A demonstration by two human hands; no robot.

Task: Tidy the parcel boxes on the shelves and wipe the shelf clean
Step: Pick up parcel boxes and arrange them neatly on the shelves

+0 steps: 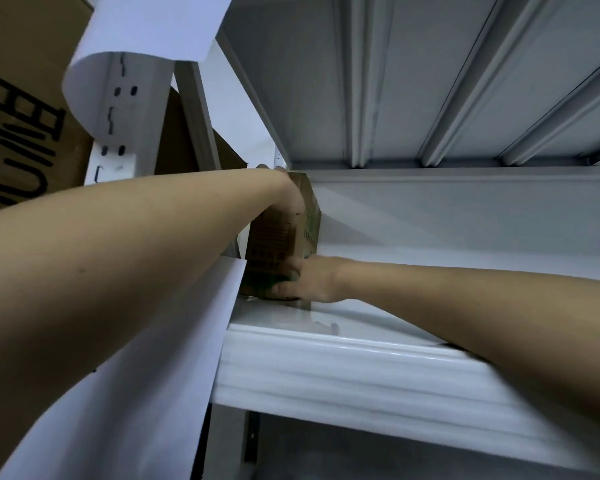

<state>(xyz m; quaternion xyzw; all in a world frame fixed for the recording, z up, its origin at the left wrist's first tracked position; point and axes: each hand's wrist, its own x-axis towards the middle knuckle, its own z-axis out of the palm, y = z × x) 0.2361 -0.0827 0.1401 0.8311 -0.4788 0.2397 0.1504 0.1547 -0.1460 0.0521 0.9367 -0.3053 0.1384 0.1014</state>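
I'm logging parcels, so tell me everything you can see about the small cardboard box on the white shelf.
The small brown cardboard box with green print stands upright at the left end of the white metal shelf, close to the upright post. The left hand grips its top edge; the right hand holds its lower corner. The print is too blurred to read.
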